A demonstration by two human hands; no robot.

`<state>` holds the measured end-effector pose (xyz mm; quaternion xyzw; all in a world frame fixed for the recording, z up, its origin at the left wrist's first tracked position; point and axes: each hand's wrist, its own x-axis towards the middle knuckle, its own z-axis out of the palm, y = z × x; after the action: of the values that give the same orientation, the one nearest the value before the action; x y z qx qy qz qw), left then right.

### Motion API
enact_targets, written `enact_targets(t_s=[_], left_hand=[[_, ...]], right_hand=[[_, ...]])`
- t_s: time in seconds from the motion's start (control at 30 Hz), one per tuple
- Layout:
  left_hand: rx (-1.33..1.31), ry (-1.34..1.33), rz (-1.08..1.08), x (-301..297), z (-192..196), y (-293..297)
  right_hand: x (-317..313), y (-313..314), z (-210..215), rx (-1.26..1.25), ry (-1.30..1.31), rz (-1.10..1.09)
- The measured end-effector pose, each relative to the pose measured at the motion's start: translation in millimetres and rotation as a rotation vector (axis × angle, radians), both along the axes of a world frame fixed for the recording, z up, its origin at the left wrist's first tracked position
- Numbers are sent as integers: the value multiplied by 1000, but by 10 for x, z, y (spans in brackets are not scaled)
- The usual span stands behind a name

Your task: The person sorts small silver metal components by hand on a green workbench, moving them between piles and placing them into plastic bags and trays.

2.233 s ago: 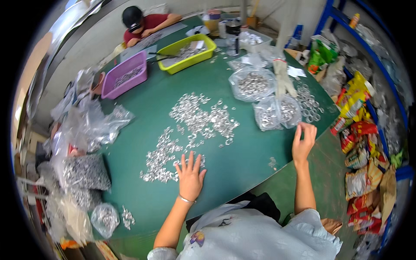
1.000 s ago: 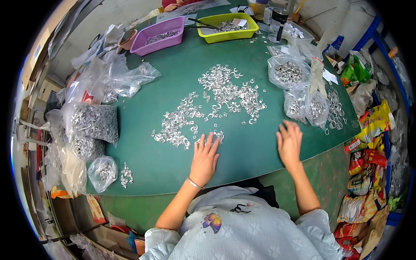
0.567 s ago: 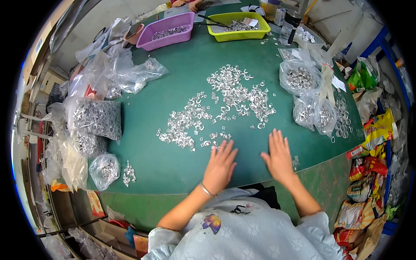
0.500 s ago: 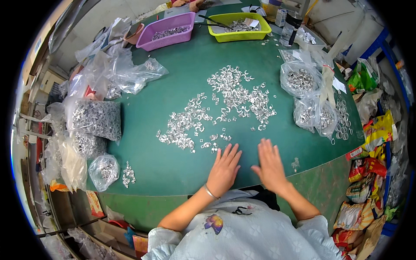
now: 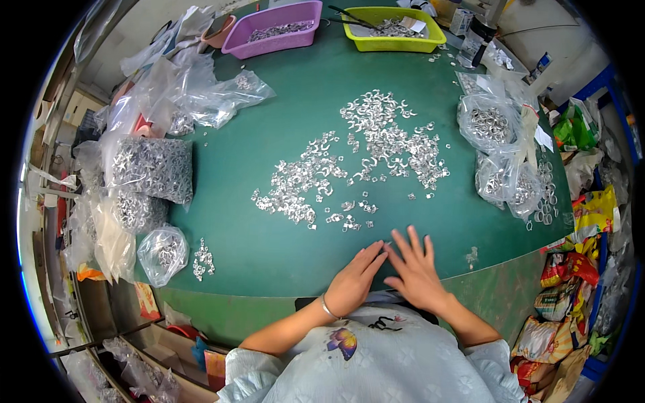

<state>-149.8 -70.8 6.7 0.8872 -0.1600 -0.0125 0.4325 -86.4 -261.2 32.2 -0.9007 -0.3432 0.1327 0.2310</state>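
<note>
On the green table [image 5: 269,255], the left hand [image 5: 355,285] and right hand [image 5: 418,272] lay flat, fingers spread, holding nothing, near scattered metal rings [image 5: 349,168].

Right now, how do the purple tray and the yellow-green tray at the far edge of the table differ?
The purple tray sits to the left; the yellow-green tray sits to its right. The purple tray holds only metal parts, while the yellow-green tray also has a dark tool and a slip of paper in it. Both are shallow rectangular plastic bins holding small silvery parts on the green table.

Small silvery metal rings [image 5: 363,161] lie scattered loose across the green table [image 5: 269,248].
</note>
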Motion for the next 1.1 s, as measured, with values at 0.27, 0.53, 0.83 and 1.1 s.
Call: enact_targets(t_s=[0.27, 0.53, 0.83, 1.1], left_hand=[[173, -144, -114, -53, -107, 11], [84, -132, -34, -283, -35, 489], [23, -187, 161, -264, 3, 533], [-42, -163, 360, -224, 36, 686]], right_hand=[[527, 482, -66, 290, -87, 118], [583, 369, -104, 64, -201, 214], [535, 952, -148, 334, -261, 36], [609, 768, -285, 452, -216, -118]])
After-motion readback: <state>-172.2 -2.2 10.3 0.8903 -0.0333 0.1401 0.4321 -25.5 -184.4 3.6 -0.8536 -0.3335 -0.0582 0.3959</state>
